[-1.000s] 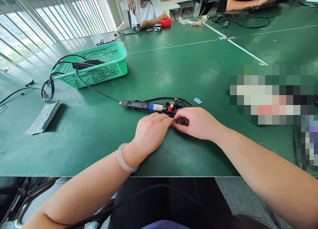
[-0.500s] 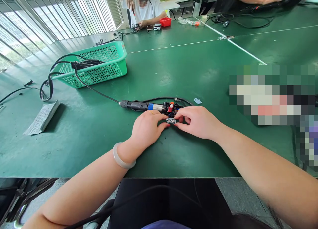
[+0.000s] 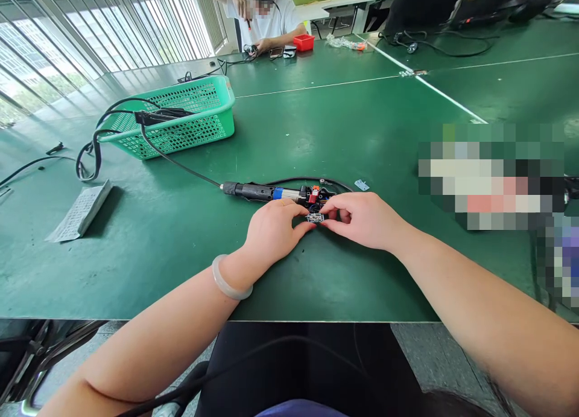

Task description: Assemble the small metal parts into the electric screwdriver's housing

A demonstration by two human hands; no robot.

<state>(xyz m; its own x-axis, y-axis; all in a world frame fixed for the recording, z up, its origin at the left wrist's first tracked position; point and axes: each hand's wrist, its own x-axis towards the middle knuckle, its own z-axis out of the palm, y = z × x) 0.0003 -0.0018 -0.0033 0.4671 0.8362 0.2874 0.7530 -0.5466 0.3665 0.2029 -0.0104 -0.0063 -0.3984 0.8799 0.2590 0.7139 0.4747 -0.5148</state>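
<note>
Between the fingertips of both hands is a small circuit board (image 3: 315, 218), pale marks on dark. My left hand (image 3: 275, 229) pinches its left end, thumb below and fingers above. At its right end, my right hand (image 3: 357, 219) grips it between thumb and fingers. Just behind the board lies an opened black handheld tool (image 3: 253, 191) with a blue and silver middle; its right end shows red parts and fine wires, partly hidden by my fingers. A small light-blue piece (image 3: 361, 185) rests on the table behind my right hand.
A green basket (image 3: 221, 118) with black cables stands at the back left. A folded paper packet (image 3: 84, 212) lies left on the green table (image 3: 172, 272). Across it, a person in white (image 3: 287, 12) works near a red tray (image 3: 303, 42). Blurred items sit at the right.
The view has shifted slightly. Both hands still hold the board, which appears tilted a little differently. At the back right, the other person's hand has lifted off the dark object.
</note>
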